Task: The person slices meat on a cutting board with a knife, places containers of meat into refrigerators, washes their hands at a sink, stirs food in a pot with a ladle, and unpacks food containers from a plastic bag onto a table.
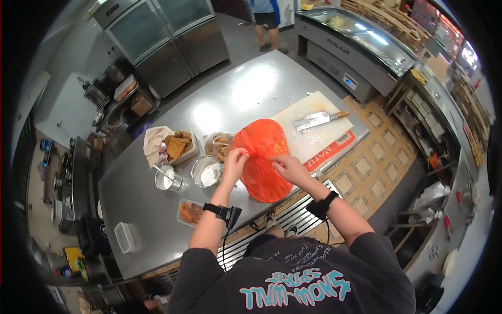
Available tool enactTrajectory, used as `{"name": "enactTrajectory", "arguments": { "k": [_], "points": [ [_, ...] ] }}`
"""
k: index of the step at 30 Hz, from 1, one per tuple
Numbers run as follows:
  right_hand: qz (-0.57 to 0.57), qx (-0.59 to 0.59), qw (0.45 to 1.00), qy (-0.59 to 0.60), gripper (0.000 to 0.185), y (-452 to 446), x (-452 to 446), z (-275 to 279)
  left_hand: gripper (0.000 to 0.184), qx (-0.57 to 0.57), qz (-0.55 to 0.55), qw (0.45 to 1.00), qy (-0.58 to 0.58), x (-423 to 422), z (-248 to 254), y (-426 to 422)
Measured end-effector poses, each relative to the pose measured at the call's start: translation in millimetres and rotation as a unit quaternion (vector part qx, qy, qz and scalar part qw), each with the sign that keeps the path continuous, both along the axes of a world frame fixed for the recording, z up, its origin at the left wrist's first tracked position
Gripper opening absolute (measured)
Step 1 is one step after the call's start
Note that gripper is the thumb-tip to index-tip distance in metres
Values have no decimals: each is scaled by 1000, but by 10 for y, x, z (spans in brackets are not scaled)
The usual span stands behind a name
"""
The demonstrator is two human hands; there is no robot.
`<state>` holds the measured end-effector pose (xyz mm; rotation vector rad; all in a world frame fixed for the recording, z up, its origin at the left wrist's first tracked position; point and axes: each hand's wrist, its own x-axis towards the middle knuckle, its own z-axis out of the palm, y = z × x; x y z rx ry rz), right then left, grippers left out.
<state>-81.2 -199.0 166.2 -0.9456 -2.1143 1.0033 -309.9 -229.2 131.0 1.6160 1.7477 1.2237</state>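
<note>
A red plastic bag (264, 180), spread in a wide rounded shape, lies near the front edge of the steel table; what is inside or under it is hidden. My left hand (236, 165) pinches the gathered plastic near the bag's middle. On the other side, my right hand (291, 169) has its fingers pinched together on the bag's right part. Left of the bag are a clear bag of brown food (217, 145) and a metal pot of white powder (207, 171). A second metal pot (168, 178) holds white powder and a spoon.
A cleaver (314, 121) lies on the white cutting board (327, 137) to the right. Around the table (151, 230) are a tub of brown food (179, 147), a container of orange-brown food (190, 212) and a white tray (124, 238). A person (266, 20) stands beyond the table.
</note>
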Motion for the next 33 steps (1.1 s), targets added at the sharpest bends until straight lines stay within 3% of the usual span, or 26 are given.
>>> {"name": "enactTrajectory", "arguments": {
  "k": [2,5,8,12,14,15,18,23,26,30,33],
  "points": [
    [-7,60,994,87,23,301,-301,-163,15,27,-22,999,4,123,-19,-139],
    [51,78,995,28,21,600,-588,-363,17,-45,-37,972,-229,159,-151,-168],
    [86,-17,992,-91,18,777,-686,-398,18,-125,1,846,-519,97,-26,-90],
    [119,-53,990,-52,16,908,-659,-376,23,-94,40,914,-393,84,-142,138],
    [149,-8,988,-26,15,980,-657,-358,24,-147,5,946,-288,120,-125,230],
    [154,0,988,-21,15,1000,-661,-363,24,-72,37,981,-178,149,-290,292],
    [162,2,987,-12,15,1061,-684,-359,23,-92,80,989,-77,204,-55,326],
    [200,-67,976,-60,13,1172,-651,-315,19,-110,114,984,-79,342,11,313],
    [220,185,957,-40,13,1229,-675,-211,17,-122,183,972,-80,439,28,357],
    [227,244,942,-41,11,1274,-636,-107,16,-131,239,962,-25,498,-19,378],
    [260,229,938,-30,10,1401,-645,-35,17,-102,203,973,-47,527,-170,357]
  ]
}}
